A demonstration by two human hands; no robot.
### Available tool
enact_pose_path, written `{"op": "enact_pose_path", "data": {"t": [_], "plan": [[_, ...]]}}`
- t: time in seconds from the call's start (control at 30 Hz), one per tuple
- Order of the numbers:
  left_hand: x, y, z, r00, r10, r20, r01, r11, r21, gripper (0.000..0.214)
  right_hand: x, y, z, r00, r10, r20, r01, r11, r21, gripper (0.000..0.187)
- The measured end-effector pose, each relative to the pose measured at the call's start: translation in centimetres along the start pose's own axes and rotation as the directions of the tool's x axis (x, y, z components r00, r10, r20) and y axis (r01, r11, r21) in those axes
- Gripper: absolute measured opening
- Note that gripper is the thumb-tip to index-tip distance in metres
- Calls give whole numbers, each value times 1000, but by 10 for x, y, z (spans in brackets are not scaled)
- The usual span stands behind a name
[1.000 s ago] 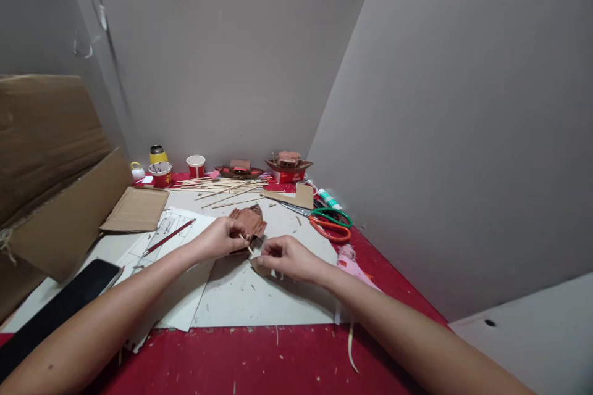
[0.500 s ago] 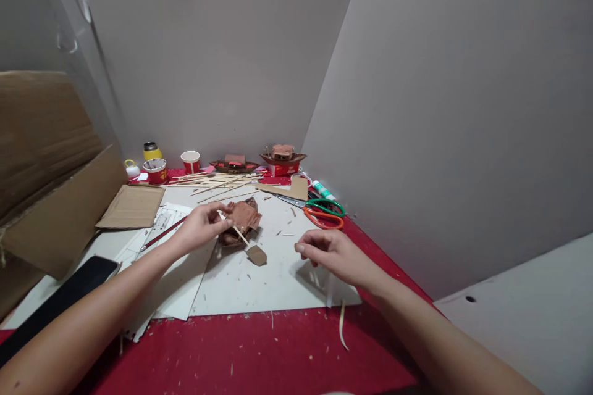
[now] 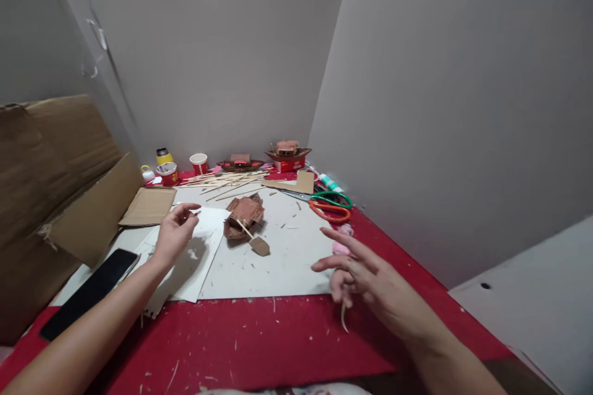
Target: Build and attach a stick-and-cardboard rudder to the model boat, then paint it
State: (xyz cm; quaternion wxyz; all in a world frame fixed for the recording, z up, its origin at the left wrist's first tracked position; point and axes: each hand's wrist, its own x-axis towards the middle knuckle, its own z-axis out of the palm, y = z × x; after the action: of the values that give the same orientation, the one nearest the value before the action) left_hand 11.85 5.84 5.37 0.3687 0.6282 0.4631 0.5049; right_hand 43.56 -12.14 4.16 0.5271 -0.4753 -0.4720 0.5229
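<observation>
A small brown model boat (image 3: 244,215) with a stick rudder and cardboard paddle (image 3: 260,246) lies on the white board (image 3: 278,259). My left hand (image 3: 175,235) hovers left of it above a white sheet (image 3: 204,247), fingers loosely curled, empty as far as I can see. My right hand (image 3: 365,281) is raised at the board's near right corner, fingers spread and empty. Both hands are clear of the boat.
Green and orange scissors (image 3: 331,207), a glue tube (image 3: 330,183), loose sticks (image 3: 222,182), two finished model boats (image 3: 287,152), paper cups (image 3: 199,163) and a yellow jar (image 3: 162,156) stand at the back. Cardboard (image 3: 69,185) and a black phone (image 3: 88,293) lie at the left. Grey partitions enclose the red table (image 3: 259,345).
Both hands have let go of the boat and pulled apart. The left moved left over the sheet, the right drew back toward me. The boat now rests alone on the board.
</observation>
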Motion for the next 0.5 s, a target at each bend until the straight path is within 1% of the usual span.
{"op": "enact_pose_path", "data": {"t": [0.07,0.13,0.2,0.3,0.37,0.4,0.47,0.5], "plan": [[-8,4,2,1000,-1,6,2,1000,-20,26,-7,5,7,996,-6,88,-9,985,175,78],[-17,8,7,1000,-2,20,3,999,-36,24,-13,9,11,989,-35,146,-12,951,310,84],[-27,11,14,999,-3,41,5,999,-47,23,-19,13,13,981,-53,184,-26,915,403,87],[-44,13,27,997,-9,77,13,998,-54,19,-33,19,11,970,-47,239,-80,865,495,86],[-56,12,37,995,-15,94,18,999,-32,16,-47,25,8,967,-19,254,-118,852,510,84],[-62,11,42,995,-12,101,13,1000,-11,15,-55,28,7,971,-2,240,-122,859,498,85],[-74,9,48,992,12,123,-18,999,47,16,-75,35,1,987,27,159,-92,903,420,86],[-78,8,50,990,34,139,-45,996,83,17,-86,39,-3,996,33,89,-62,934,353,85]]}}
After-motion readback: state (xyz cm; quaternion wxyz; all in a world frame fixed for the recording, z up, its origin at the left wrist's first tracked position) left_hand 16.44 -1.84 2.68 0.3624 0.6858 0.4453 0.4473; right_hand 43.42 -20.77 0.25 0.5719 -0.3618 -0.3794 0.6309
